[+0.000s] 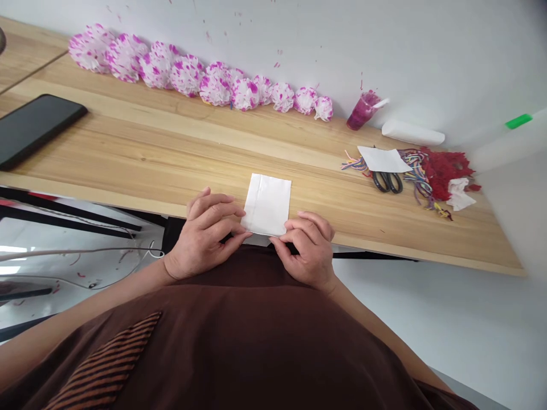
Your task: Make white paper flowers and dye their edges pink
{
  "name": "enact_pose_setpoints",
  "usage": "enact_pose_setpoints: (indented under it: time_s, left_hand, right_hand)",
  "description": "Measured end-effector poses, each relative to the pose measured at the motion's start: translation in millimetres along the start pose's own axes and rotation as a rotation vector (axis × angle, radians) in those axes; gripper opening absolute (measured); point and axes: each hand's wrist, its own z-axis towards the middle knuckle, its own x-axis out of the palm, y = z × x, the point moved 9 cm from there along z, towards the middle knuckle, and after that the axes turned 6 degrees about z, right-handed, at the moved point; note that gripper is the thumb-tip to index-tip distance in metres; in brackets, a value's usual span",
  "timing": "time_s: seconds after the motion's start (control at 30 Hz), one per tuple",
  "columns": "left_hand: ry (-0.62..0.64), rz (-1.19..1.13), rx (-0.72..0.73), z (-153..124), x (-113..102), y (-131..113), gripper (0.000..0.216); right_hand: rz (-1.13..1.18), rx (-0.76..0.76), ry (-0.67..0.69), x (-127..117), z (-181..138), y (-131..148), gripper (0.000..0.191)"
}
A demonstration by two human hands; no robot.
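Counter [171, 136]: pale wood grain, running across the frame from upper left to right, set against a white wall [384, 51] marked with reddish flecks.
White paper [268, 202]: a small, flat, layered piece at the centre of the frame, its lower edge at the counter's front edge, with a crease along its left side.
Left hand [209, 233]: left of centre, thumb and fingers pinching the paper's lower left corner.
Right hand [307, 245]: right of centre, thumb and fingers pinching the lower right corner.
Pom-poms [216, 85]: white with magenta tips, lined along the wall from upper left to upper middle, larger ones at the left.
Phone [38, 128]: dark, lying at the left edge.
Cup [362, 110]: stained magenta, upper right, a white stick leaning in it, just beside a white roll [412, 132].
Scissors [388, 182]: right of the frame, black handles showing from under a white sheet [384, 160].
Cords [416, 171]: multicoloured, beside red material [447, 168].
Clothing [273, 341]: dark brown, bottom of the frame.
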Motion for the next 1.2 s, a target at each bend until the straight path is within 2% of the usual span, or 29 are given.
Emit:
enact_pose_setpoints:
  time_s: [0.43,0.6,0.77,1.07,1.2]
  left_hand:
    - [0.006,0.015,-0.007,-0.7,1.7,-0.2,0.016]
    - [0.048,0.017,-0.074,1.4,3.4,4.2,0.018]
    - [0.034,0.000,-0.072,1.6,1.2,3.6,0.002]
    - [0.042,0.023,-0.060,-0.1,1.6,3.9,0.009]
    - [0.029,0.036,-0.039,-0.4,-1.6,1.6,0.015]
  right_hand:
    - [0.013,0.036,0.012,2.2,-0.6,-3.0,0.026]
    - [0.027,0.070,0.017,3.5,-1.4,-6.5,0.026]
    - [-0.021,0.081,0.005,2.5,-0.6,-6.6,0.017]
    - [-0.013,0.050,-0.017,0.4,-1.9,-5.6,0.004]
    - [0.025,0.054,-0.012,1.4,-4.9,-7.9,0.006]
